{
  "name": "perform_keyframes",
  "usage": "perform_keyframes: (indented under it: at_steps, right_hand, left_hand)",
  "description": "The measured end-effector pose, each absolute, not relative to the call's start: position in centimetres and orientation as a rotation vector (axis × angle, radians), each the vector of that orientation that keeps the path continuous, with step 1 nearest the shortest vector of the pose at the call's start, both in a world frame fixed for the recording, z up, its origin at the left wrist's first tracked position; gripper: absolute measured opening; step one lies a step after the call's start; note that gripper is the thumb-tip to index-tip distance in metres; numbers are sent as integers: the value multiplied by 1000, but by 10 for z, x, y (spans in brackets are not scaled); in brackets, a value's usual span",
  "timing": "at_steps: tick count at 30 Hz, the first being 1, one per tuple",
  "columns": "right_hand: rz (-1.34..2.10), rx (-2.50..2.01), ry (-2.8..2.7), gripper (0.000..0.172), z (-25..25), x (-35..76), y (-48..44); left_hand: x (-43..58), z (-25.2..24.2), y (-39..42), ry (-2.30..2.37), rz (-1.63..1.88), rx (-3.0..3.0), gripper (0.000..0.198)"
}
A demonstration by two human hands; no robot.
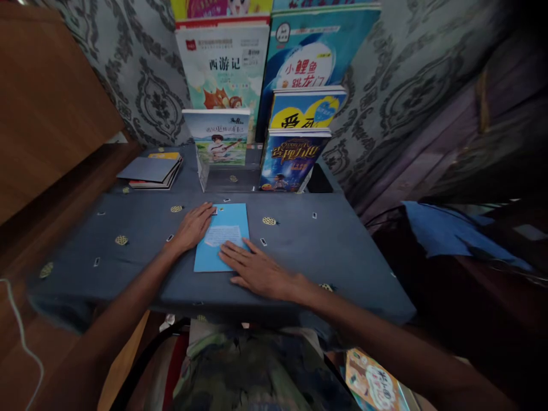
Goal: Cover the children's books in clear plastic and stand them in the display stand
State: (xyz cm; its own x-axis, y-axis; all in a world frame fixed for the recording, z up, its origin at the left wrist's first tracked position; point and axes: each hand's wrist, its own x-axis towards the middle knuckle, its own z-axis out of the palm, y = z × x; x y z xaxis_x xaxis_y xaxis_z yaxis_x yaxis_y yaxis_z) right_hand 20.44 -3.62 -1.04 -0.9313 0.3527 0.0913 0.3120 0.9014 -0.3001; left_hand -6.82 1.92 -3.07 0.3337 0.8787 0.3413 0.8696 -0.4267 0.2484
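A light blue book lies flat on the table, a pale block of text on the side facing up. Across its upper left edge rests my left hand, fingers stretched out over the cover. My right hand lies flat with spread fingers on the lower right part of the same book. Neither hand is wrapped round anything. Just beyond the book stands a clear rack holding upright books, among them a dark blue book and a book with a guitar player on its cover.
A small stack of books lies at the table's back left. Larger books, one white and one teal, stand in the rack. A patterned curtain hangs behind. Another book is low at the right, below the table's edge.
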Motion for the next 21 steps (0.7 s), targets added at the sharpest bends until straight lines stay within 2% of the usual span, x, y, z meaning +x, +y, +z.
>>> perform_keyframes:
  at_steps: [6,11,16,21]
  right_hand:
    - [517,-142,-3009,62,12,162,-47]
    - [519,40,-3042,63,10,132,-38]
    - [477,-53,-3031,61,4,125,-37]
    - [527,-226,-2959,66,0,134,-38]
  left_hand:
    - [-67,-30,19,1670,690,2553,44]
    - [-68,-30,20,1663,696,2535,43]
    - [-68,-29,19,1642,709,2499,44]
    - [-71,-30,20,1595,768,2400,44]
